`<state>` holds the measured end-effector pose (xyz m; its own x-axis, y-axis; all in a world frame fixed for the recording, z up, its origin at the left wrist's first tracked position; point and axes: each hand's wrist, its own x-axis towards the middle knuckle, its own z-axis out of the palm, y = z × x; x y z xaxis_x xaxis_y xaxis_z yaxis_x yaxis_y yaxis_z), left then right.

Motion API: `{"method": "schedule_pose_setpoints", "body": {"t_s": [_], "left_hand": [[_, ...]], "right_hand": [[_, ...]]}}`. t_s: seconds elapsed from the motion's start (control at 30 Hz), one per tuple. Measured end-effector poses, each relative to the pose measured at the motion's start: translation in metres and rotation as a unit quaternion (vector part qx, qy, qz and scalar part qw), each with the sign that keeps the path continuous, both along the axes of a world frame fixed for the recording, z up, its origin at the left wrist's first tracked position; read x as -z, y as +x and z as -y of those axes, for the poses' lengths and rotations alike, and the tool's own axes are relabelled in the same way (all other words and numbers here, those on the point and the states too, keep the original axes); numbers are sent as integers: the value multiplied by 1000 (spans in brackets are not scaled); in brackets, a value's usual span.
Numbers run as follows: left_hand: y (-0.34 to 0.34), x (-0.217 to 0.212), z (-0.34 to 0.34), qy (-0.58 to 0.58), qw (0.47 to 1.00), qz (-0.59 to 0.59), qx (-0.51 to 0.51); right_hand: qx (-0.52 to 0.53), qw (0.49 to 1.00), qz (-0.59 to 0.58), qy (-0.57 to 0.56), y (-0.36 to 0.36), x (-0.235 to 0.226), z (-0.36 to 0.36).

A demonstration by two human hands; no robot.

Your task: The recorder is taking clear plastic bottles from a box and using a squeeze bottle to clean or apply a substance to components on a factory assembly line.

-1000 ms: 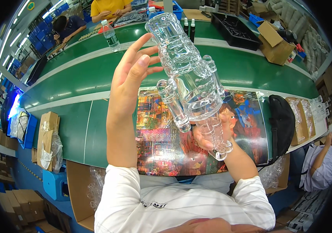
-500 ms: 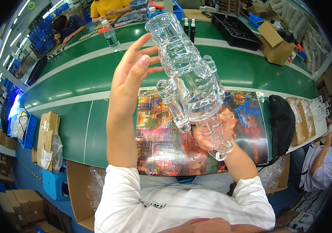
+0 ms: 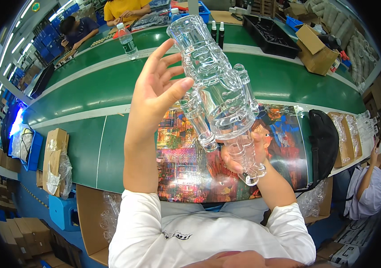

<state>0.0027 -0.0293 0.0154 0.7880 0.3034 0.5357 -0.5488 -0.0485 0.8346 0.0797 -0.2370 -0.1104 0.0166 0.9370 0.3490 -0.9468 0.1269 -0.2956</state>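
Observation:
A clear, hollow vessel (image 3: 224, 98), glass-like with ridged sides and side tubes, is tilted in front of me, its wide end up and to the left. My right hand (image 3: 233, 161) wraps round its narrow lower neck. Beside the vessel's upper left side is my left hand (image 3: 157, 82), open with fingers spread. Its thumb tip overlaps the vessel's edge; whether it touches cannot be told. Below lies a glossy, colourful printed mat (image 3: 190, 169) on the green table (image 3: 83, 147).
A black bag (image 3: 323, 138) lies right of the mat, near cardboard trays with clear pieces (image 3: 344, 134). Across the bench are a water bottle (image 3: 127, 42), two black bottles (image 3: 217, 33), a black tray (image 3: 271, 35) and an open carton (image 3: 317, 49). Co-workers sit at the far side and right.
My left hand has shifted slightly right, bringing its thumb over toward the vessel. The right hand keeps its grip, with the vessel almost still. A co-worker at the far left has raised their head.

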Motion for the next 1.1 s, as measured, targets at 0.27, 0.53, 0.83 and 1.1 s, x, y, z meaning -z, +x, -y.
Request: {"method": "schedule_pose_setpoints", "body": {"t_s": [0.27, 0.53, 0.83, 1.1], "left_hand": [[-1, 0, 6, -43, 999, -3, 31], [-1, 1, 4, -46, 998, 0, 39], [1, 2, 2, -41, 998, 10, 38], [1, 6, -10, -43, 998, -12, -34]], "right_hand": [[23, 999, 18, -18, 0, -1, 2], [25, 999, 8, -22, -1, 2, 1], [39, 999, 35, -13, -3, -1, -2], [274, 849, 423, -160, -4, -8, -4]]}}
